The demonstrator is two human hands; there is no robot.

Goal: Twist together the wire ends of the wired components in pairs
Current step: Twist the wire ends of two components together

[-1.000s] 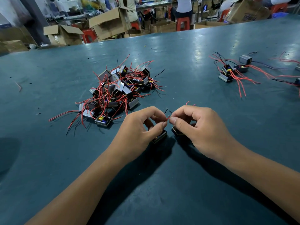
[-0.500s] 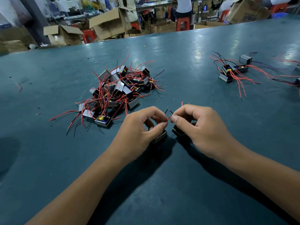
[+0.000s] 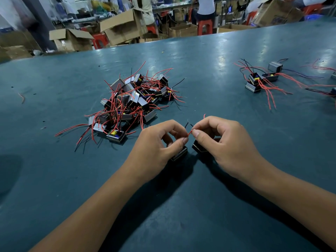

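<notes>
While both forearms are reaching in from the near edge across the dark green tabletop [image 3: 200, 224], the left hand [image 3: 154, 146] and the right hand [image 3: 225, 142] are meeting knuckle to knuckle at the middle; each grip is pinching, thumb against curled forefinger, one end of a short red wire [image 3: 189, 133] that is bridging the small gap between the fingertips; the other fingers are curling loosely under the palms. Two small black blocks are sitting on the tabletop just below the hands, one [image 3: 180, 154] under the left fingers, the other [image 3: 198, 147] under the right; two black wire tips are sticking up behind the pinch. A tangled heap of like blocks with red wires [image 3: 134, 100] is lying beyond the left hand; a smaller cluster [image 3: 258, 81] is lying well apart to the far right; cardboard boxes [image 3: 123, 27] are standing past the far edge.
</notes>
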